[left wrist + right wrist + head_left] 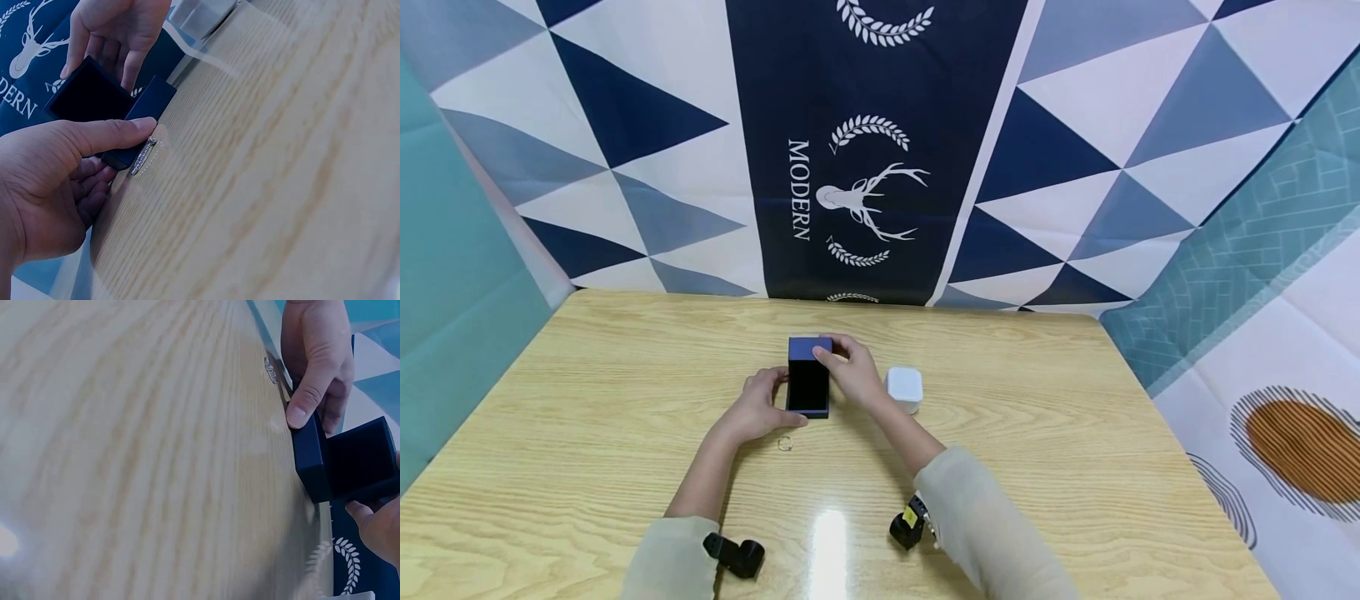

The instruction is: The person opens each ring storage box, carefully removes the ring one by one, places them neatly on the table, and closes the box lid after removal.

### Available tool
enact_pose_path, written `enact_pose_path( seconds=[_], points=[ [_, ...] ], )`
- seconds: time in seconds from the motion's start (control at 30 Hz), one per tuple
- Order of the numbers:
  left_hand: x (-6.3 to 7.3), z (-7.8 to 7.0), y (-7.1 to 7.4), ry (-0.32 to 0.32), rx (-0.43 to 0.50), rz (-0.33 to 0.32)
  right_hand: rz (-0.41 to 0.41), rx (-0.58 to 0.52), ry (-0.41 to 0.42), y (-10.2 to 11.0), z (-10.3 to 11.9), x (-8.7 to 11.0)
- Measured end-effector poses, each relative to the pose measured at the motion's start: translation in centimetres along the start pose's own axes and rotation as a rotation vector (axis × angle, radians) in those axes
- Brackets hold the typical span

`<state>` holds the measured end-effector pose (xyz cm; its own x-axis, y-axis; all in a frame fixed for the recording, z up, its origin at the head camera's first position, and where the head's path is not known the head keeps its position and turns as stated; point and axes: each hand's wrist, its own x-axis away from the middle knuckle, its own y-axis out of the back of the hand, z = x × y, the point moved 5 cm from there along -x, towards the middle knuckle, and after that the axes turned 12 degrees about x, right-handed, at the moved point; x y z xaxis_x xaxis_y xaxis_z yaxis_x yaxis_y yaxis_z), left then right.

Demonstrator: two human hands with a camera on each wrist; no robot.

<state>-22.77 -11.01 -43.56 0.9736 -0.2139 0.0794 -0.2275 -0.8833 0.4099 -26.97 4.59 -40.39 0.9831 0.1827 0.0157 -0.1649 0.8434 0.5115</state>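
Note:
A small dark blue ring box (pixel 808 413) stands on the table with its lid (pixel 802 347) raised and its black inside showing. My left hand (pixel 758 410) grips the lower part from the left, its thumb (pixel 128 132) along the front edge. From the right, my right hand (pixel 855 373) holds the raised lid between thumb and fingers. A thin silver ring (pixel 785 443) with small sparkling stones lies on the table just in front of the box, near the left thumb; neither hand touches it. The fingers behind the box are partly hidden.
Right of the box, beside my right wrist, sits a white rounded block (pixel 905 388). The light wooden table (pixel 1037 442) ends at a patterned cloth backdrop (pixel 857 167) not far behind the box.

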Motion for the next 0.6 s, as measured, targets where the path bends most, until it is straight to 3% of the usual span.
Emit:
enact_pose_path(
  seconds=[0.6],
  points=[
    [0.04, 0.02, -0.02, -0.005, -0.012, -0.005, 0.002, -0.083, 0.095, -0.42, -0.44, 0.95]
  ],
)
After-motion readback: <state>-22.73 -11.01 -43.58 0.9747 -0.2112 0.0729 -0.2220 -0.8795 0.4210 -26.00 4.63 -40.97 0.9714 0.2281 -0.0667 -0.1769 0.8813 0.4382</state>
